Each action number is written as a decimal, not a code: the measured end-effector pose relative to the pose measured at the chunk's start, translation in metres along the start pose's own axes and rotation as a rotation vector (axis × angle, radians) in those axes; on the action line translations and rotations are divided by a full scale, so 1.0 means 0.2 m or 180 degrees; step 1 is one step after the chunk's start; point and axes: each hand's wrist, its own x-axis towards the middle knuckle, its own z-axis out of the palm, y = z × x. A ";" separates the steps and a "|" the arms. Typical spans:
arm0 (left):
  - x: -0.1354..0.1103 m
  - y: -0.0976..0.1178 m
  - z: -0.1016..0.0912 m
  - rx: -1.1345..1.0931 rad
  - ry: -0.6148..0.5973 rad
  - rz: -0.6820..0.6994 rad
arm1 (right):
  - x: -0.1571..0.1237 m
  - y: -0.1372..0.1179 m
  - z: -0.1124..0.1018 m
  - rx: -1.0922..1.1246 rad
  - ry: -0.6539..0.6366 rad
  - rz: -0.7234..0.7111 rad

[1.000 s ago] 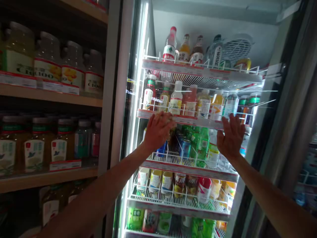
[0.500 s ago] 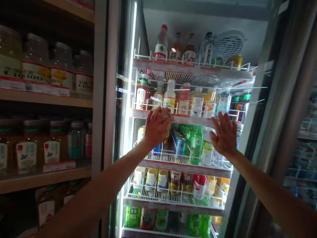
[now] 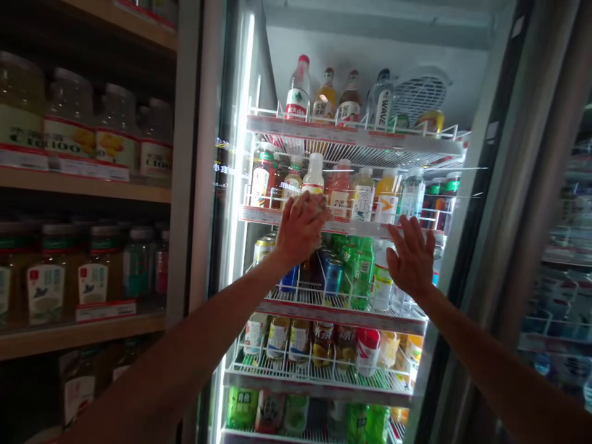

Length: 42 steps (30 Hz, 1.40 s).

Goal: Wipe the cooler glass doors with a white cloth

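At centre frame in the drinks cooler (image 3: pixel 370 37), the left hand (image 3: pixel 300 229) curls against the wire shelf's red-labelled front edge (image 3: pixel 261 216), whatever it may hold hidden; the right hand (image 3: pixel 411 259), fingers spread, holds nothing, just beside green bottles (image 3: pixel 361 271).

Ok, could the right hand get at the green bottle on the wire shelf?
Probably yes: the right hand is close to the green bottle, and only a white-labelled bottle stands between them.
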 end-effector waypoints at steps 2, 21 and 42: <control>-0.09 0.10 0.02 -0.0122 -0.0203 0.0643 | 0.00 0.00 0.00 -0.0010 -0.0031 0.0020; -0.06 0.00 0.01 -0.0125 -0.0342 0.1418 | -0.01 -0.01 0.01 -0.0053 0.0128 -0.0034; 0.21 -0.42 -0.08 0.0298 0.0888 -0.0828 | 0.24 -0.03 0.05 -0.0134 0.0388 0.0064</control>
